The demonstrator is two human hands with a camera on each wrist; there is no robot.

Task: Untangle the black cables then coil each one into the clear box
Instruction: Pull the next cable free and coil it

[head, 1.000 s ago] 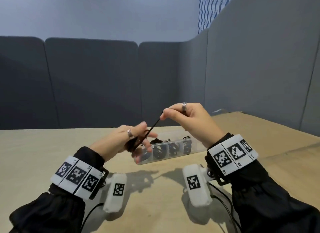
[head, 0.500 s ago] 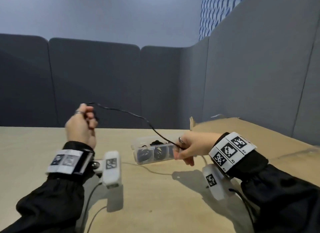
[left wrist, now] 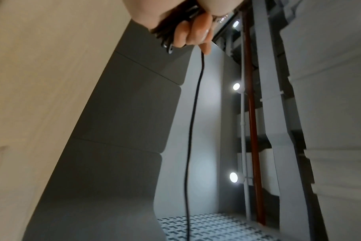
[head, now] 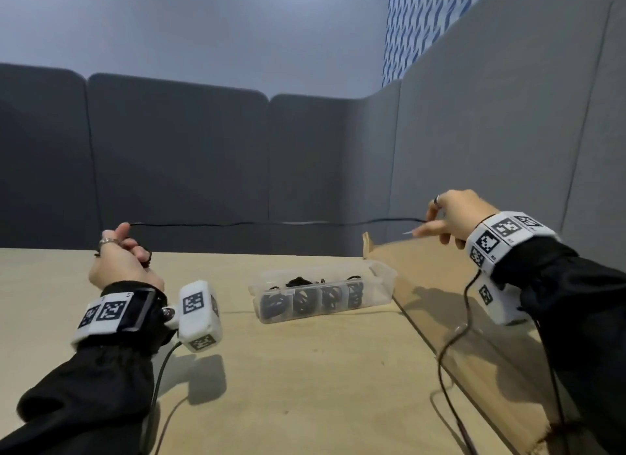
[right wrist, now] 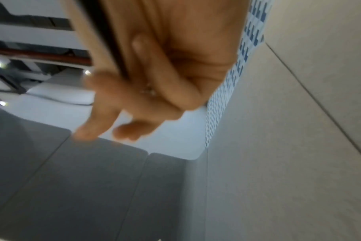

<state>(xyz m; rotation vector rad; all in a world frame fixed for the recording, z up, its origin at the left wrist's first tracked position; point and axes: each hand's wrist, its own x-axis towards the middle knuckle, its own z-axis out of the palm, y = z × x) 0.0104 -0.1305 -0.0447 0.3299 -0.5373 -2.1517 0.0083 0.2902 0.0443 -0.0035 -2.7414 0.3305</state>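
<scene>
Right, the black cable [head: 271, 222] is stretched nearly level in the air btwn both hands, above the table and well above the clear box [head: 379, 278]. It looks thin, light and limp w/ a slight waviness along the run, so I'd judge it holds no shape by itself and will spring or flop if 1 end is let go. Prob a bit slick too, so a pinch near each end beats a loose palm hold.

The left hand [head: 118, 261] is clenched round 1 end; the left wrist view shows its fingers [left wrist: 193, 31] curled over a small bunch of dark loops, w/ the free run [left wrist: 193, 122] leaving from the fingertips. The right hand [head: 454, 217] pinches the other end btwn thumb and fingertips; up close a dark strand [right wrist: 105, 37] crosses its fingers, though that view is blurred.

The clear box sits on the wooden table [head: 305, 387], divided into compartments; at least 4 hold dark coils already. To me, best grip for coiling: keep the left hand as anchor near the end and feed slack w/ the right, since a taut cable won't loop. A raised wooden panel [head: 440, 285] stands just right of the box; grey partitions [head: 176, 166] wall the desk.
</scene>
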